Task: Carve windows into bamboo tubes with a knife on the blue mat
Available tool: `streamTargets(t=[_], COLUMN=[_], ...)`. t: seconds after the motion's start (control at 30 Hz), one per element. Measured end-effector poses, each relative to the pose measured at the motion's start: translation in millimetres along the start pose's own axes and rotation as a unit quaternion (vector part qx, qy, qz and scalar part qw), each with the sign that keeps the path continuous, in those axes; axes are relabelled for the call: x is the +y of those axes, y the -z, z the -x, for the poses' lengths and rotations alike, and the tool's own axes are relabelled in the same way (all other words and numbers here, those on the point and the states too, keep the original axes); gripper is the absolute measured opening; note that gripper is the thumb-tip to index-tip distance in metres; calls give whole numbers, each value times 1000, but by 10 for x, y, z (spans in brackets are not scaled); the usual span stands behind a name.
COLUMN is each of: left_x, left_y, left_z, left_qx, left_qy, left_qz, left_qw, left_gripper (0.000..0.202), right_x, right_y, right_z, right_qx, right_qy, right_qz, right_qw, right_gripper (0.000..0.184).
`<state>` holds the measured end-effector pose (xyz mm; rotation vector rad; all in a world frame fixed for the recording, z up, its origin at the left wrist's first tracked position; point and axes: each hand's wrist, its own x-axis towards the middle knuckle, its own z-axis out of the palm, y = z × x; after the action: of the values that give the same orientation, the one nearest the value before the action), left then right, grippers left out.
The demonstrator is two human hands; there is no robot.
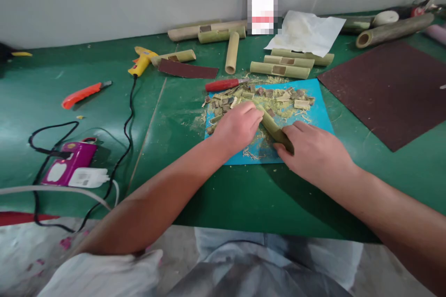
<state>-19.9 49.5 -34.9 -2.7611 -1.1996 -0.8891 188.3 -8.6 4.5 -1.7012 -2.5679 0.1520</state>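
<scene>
A green bamboo tube (272, 123) lies slantwise between my two hands above a blue mat (240, 157). My left hand (241, 123) is closed at the tube's far end, its fingertips against the bamboo. Around the near end wraps my right hand (310, 146), thumb along the side. Bamboo chips (301, 104) and pale dust cover the far half of the mat. Just beyond them lies a red-handled chisel (223, 85). Part of the tube is hidden under my fingers.
Several cut bamboo tubes (280, 70) lie behind the mat. On the left are a yellow hot glue gun (142, 61), an orange utility knife (83, 94) and a purple power strip (71, 162) with cords. Brown sandpaper (390, 97) lies right; white paper (306, 32) is behind.
</scene>
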Motion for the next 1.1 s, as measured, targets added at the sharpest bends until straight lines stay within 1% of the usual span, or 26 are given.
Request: streamTargets(t=[0.07,0.13,0.27,0.37,0.43,0.5,0.57,0.63,0.67,0.7,0.73,0.83,0.87,0.97,1.0,1.07,1.1], left_x=[-9,-8,-38,-70,-52,17,119,205,226,228,216,145,130,118,116,111,110], left_y=[11,24,40,37,37,40,46,51,52,52,52,47,46,44,46,49,51], left_z=[-1,-1,-3,-5,-1,10,27,42,45,46,44,34,32,29,28,28,29], left_qx=[-1,4,30,29,24,21,4,-38,-59,-67,-61,-9,-13,-68,-56,-13,-4], left_qy=[-1,6,25,36,46,50,25,-14,-30,-37,-32,-6,-8,-38,-33,-4,0], left_qz=[7,12,13,24,45,72,100,118,119,114,105,76,73,83,81,70,68], left_qw=[1000,1000,999,999,998,996,995,992,991,990,992,997,997,993,995,997,998], left_gripper=[26,25,24,22,20,18,20,25,27,28,28,25,26,30,29,28,28], right_x=[9,17,11,-3,-7,-7,-2,7,12,17,21,27,27,27,26,26,26], right_y=[0,8,21,12,9,11,15,14,10,6,2,-8,-9,-5,-2,1,2], right_z=[22,31,-5,-48,-66,-73,-71,-64,-61,-58,-56,-57,-58,-56,-54,-49,-47], right_qx=[5,1,-5,-7,-20,-29,-31,-31,-31,-32,-33,-35,-36,-41,-43,-44,-44], right_qy=[3,-10,-33,-37,-43,-50,-48,-40,-36,-34,-34,-37,-36,-34,-37,-42,-42], right_qz=[3,-7,-56,-93,-104,-100,-91,-88,-89,-89,-90,-87,-86,-90,-92,-93,-92], right_qw=[1000,1000,998,995,993,993,994,995,995,995,995,995,995,995,994,994,994], right_gripper=[19,18,18,18,17,18,19,18,18,18,19,20,19,18,19,20,19])
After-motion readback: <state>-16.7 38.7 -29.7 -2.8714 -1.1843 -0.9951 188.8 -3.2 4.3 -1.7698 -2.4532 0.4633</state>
